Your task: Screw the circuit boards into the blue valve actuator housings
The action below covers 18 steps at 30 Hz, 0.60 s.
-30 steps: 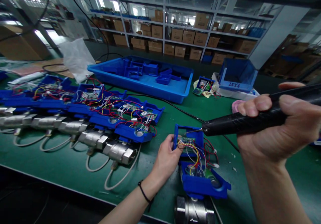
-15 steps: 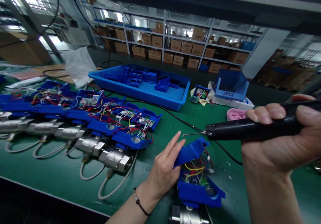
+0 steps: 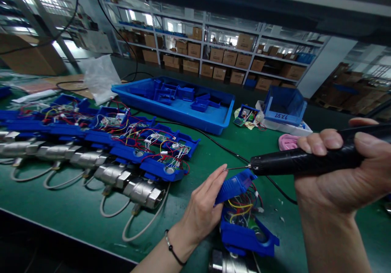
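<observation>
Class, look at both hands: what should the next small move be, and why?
Perhaps ease the screwdriver back from the left hand: the right hand points its bit at the left fingertips, seemingly close enough to prick, while the left hand holds the blue cover tilted near the wires.

The right hand (image 3: 330, 183) grips a black power screwdriver (image 3: 284, 161), its thin bit pointing left. The bit's tip is at the fingertips of the left hand (image 3: 201, 208); whether they touch is unclear. That hand holds a tilted blue cover (image 3: 235, 187), with colored wires (image 3: 241, 212) running beneath it to an open blue case (image 3: 249, 236) above a metal valve (image 3: 232, 263). To the left, a row of similar valves (image 3: 142, 193) lies on the green table (image 3: 76, 228). Behind are a blue tray (image 3: 171, 110) of plastic parts, a pink cloth (image 3: 287, 142) and a blue bin (image 3: 284, 117).
</observation>
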Tool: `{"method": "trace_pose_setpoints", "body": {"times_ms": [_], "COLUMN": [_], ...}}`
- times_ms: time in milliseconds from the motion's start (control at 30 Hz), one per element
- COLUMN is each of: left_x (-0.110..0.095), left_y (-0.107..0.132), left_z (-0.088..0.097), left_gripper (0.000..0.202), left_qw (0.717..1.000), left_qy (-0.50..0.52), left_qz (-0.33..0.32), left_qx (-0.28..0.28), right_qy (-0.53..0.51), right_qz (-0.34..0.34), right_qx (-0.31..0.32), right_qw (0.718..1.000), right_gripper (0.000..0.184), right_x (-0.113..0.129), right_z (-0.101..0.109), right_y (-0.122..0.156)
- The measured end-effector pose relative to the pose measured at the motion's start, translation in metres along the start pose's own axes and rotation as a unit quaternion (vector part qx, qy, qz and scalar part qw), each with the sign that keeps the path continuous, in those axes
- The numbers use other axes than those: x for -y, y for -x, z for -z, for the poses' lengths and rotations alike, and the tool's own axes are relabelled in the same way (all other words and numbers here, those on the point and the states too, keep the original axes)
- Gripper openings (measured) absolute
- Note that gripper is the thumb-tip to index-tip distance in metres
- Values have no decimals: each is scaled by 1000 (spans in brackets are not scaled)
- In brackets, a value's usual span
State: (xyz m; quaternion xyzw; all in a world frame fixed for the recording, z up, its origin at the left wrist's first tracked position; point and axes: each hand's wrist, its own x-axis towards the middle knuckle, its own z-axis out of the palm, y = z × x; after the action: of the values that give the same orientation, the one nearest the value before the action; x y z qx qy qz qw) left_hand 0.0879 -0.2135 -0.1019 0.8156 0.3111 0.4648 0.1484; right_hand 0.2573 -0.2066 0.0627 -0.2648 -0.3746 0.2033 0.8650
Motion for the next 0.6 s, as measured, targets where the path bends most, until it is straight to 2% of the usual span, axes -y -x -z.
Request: {"method": "trace_pose_setpoints", "body": {"times_ms": [400, 600], "left_x": [2, -1], "left_y": [0, -1], "left_z": [-1, 1], "left_gripper": [76, 70], "left_qw": [1000, 999], "left_qy": [2, 9], "left_qz": [-5, 24], "left_qx": [8, 20], "right_qy": [-1, -12], "right_qz": [-36, -41], "right_qx": [32, 9], "right_qw": [999, 999], "right_gripper": [14, 16], "right_x": [-1, 1], "right_z": [6, 5], "right_y": [2, 3]}}
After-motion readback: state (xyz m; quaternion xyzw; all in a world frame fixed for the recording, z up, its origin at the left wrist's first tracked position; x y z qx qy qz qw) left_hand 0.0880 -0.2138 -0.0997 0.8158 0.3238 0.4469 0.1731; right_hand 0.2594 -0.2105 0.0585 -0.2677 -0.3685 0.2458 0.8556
